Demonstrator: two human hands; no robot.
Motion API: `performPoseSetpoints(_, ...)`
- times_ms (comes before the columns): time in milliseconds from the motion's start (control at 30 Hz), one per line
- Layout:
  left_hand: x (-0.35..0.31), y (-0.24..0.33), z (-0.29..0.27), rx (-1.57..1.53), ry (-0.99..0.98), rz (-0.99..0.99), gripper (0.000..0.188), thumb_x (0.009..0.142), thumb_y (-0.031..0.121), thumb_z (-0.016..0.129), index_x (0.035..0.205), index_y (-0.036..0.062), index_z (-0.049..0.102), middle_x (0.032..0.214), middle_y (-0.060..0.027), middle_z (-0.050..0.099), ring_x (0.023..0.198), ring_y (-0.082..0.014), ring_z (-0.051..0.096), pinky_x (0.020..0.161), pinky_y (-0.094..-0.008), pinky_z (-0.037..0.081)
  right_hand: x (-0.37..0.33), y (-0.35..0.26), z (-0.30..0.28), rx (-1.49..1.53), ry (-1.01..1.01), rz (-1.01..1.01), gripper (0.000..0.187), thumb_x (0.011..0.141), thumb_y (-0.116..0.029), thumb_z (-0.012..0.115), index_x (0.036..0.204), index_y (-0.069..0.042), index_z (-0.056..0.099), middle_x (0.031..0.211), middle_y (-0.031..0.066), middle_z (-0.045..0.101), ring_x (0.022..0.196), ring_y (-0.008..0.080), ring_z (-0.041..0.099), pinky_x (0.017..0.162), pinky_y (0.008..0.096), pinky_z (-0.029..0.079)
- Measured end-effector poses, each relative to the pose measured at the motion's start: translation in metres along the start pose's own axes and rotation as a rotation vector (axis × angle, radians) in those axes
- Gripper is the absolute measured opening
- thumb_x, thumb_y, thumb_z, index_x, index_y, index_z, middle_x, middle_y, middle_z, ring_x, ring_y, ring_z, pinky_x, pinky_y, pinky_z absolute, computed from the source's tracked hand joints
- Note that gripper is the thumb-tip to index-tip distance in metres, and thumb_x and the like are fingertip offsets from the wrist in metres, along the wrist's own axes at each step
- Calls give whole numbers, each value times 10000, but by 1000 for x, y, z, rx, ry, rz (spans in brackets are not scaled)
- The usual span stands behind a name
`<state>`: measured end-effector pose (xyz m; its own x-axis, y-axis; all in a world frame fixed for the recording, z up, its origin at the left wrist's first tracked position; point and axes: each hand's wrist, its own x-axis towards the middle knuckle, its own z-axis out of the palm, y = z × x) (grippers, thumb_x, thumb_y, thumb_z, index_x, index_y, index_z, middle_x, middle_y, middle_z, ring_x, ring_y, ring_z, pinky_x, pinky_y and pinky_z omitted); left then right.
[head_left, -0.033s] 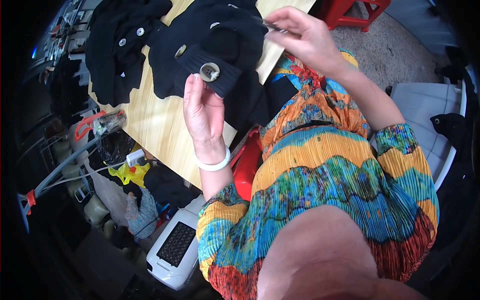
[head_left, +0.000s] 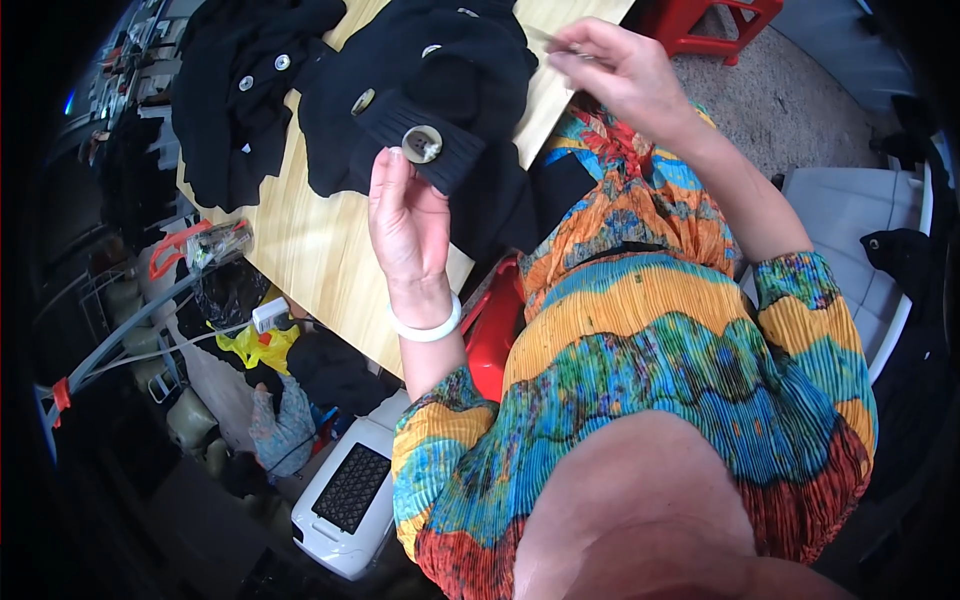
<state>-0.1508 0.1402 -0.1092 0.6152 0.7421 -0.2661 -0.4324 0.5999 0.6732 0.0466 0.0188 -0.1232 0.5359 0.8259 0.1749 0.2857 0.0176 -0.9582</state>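
Observation:
My left hand (head_left: 410, 215) pinches the ribbed edge of a black knit garment (head_left: 480, 85) between thumb and fingers. Right at the fingertips sits a large brown button (head_left: 422, 144) with pale thread showing on its face. More buttons run along the same garment toward the far side. To the right, my right hand (head_left: 635, 85) is raised above the table edge, apart from the cloth. Its fingers are closed on a thin metal tool (head_left: 572, 50), blurred, whose exact kind I cannot make out.
A second black garment (head_left: 235, 110) with buttons lies on the wooden table (head_left: 330, 270) at left. Red stools (head_left: 715, 30) stand far right and under the table's near edge. A grey-white bin (head_left: 850, 215) is at right, a white-and-black appliance (head_left: 345, 500) at lower left.
My right hand has shifted a little to the right, away from the garment, with the metal tool in it. My left hand and the button have hardly moved.

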Motion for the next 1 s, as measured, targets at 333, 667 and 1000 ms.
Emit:
performPoseSetpoints(333,-1,-24,-3,220,-122,0,109,833,56,540,934,94,555,799,9,584,698,-67,559,601,-187,463,6,-3,5,286,-188,157,323,836,-166,556,1089,25,494,1020,95,571,1001,125,527,858,234,409)
performPoseSetpoints(667,-26,-55,7,1104,-556,194,79,738,19,607,791,-15,559,821,-59,544,642,-90,512,567,-202,411,12,-8,11,181,-599,211,399,713,-138,663,1054,27,535,848,16,566,745,61,498,667,198,414)
performPoseSetpoints(1000,13,-15,-36,1313,90,788,222,768,60,608,973,3,547,1040,-119,482,826,-192,545,630,-247,486,1,-34,-115,528,-246,-113,316,617,-204,647,829,-58,464,777,37,440,659,108,450,571,217,369)
